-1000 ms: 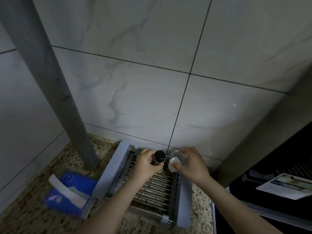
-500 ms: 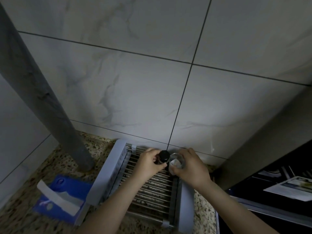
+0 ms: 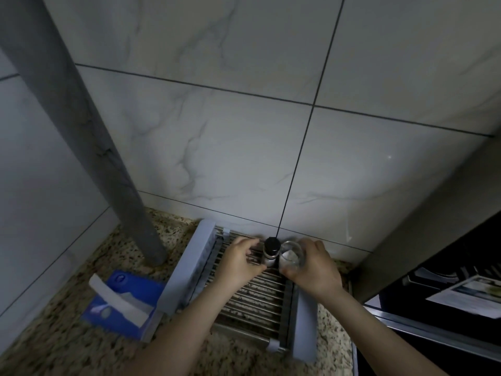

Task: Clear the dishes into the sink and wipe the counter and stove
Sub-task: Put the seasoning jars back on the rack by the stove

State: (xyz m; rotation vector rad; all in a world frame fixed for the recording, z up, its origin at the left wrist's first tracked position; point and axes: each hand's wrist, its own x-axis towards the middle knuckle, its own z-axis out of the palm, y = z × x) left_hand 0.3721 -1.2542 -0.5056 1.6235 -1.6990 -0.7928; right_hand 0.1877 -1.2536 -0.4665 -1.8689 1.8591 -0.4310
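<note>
Setting jars on the rack
The left hand [image 3: 238,263] hovered with its grip apart beside the black-capped bottle [image 3: 271,251]; the right hand [image 3: 311,267] was clamped on the glass jar [image 3: 291,257] (release seemed next).

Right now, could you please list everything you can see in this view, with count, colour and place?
Drying rack: one, grey-blue sides with metal bars, on the counter against the wall.
Bottle: one, black cap, upright at the rack's far end.
Glass: one, clear, beside the bottle.
Tissue box: one, blue, left of the rack.
Pipe: one, grey, rising from the counter at left.
Counter: one, speckled stone.
Wall tiles: several, pale marbled.
Papers: some, printed, at right.
Left hand: one, at the bottle, thumb touching its base.
Right hand: one, holding the glass.
</note>
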